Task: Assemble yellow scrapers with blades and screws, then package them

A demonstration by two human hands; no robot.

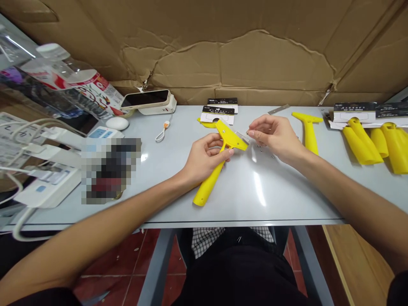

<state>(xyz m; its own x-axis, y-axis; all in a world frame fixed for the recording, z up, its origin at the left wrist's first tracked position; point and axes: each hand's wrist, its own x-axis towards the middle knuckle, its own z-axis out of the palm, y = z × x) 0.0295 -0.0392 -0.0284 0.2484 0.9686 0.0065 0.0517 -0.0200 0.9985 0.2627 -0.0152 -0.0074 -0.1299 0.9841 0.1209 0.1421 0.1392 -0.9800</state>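
Observation:
My left hand point(208, 155) is wrapped around the neck of a yellow scraper point(208, 185), its handle slanting down toward the table's front edge. A thin metal blade point(241, 137) sticks out along the far edge of the scraper's head. Just right of that head, my right hand point(270, 135) is closed in a pinch, with a tiny metal piece that looks like a screw at its fingertips. Several small screws point(259, 147) lie loose on the table below it. Beyond the right hand lies a loose flat blade point(278, 109).
Another yellow scraper point(310, 131) and several yellow handles point(363, 144) lie at right, near black-and-white packaging cards point(354, 112). More cards point(218, 114) lie behind the left hand. At left are a power strip point(51, 187), bottles point(92, 91) and a phone point(146, 100). Cardboard point(223, 46) stands behind.

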